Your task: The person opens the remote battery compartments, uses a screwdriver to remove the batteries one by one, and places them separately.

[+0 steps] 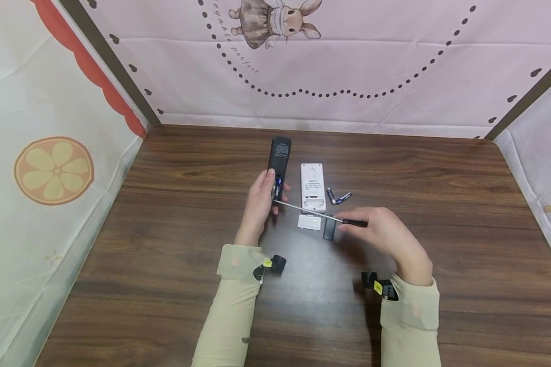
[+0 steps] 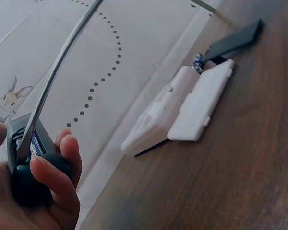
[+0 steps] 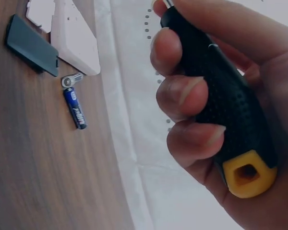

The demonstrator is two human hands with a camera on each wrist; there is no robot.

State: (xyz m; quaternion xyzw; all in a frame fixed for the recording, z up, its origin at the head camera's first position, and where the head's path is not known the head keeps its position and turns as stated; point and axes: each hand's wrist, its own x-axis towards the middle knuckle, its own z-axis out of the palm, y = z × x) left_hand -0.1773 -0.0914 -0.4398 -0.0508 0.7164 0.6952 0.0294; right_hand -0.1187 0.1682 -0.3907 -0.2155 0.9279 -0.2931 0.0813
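My left hand (image 1: 258,200) grips a black remote control (image 1: 280,155), its back toward me and its battery compartment uncovered. Inside the compartment a blue battery (image 1: 278,187) shows. My right hand (image 1: 385,229) holds a screwdriver by its black handle (image 3: 225,100), which ends in yellow. The long metal shaft (image 2: 57,67) reaches across to the left, its tip at the lower end of the black remote's compartment. Between the hands a white remote control (image 1: 313,178) lies back up on the table, its battery compartment bare.
A white battery cover (image 1: 309,222) lies just below the white remote. To its right is a black battery cover (image 1: 329,228), partly under the screwdriver's line. Two loose blue and silver batteries (image 1: 343,198) lie right of the white remote. A cloth-covered wall (image 1: 358,66) rises behind the wooden table (image 1: 179,229).
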